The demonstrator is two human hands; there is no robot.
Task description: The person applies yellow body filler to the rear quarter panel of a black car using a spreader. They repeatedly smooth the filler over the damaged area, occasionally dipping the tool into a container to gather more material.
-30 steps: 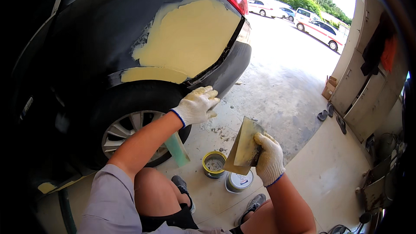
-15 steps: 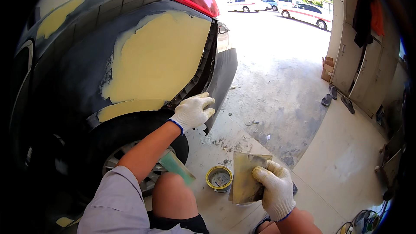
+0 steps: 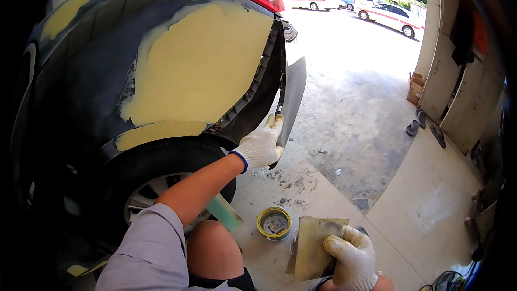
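Note:
My gloved left hand (image 3: pixel 261 143) grips the edge of the dark rear bumper (image 3: pixel 294 91), which stands out from the car body (image 3: pixel 91 81) with a gap behind it. Cream filler (image 3: pixel 194 64) covers a large patch of the panel and a strip above the wheel (image 3: pixel 151 163). My gloved right hand (image 3: pixel 353 256) holds stacked flat, stained spreader plates (image 3: pixel 315 242), thumb on top. Just left of them a yellow-rimmed can (image 3: pixel 273 223) stands on the floor. A translucent green sheet (image 3: pixel 225 211) shows behind my left forearm.
A cardboard box (image 3: pixel 414 87) and slippers (image 3: pixel 439 134) sit by cabinets (image 3: pixel 458 97) on the right. Cables (image 3: pixel 449 277) lie at the lower right. Outside the doorway, white cars (image 3: pixel 388 13) and trees are parked and standing beyond.
The bumper has swung outward from the body with my left hand on it, opening a wider dark gap. My right hand with the plates has moved lower.

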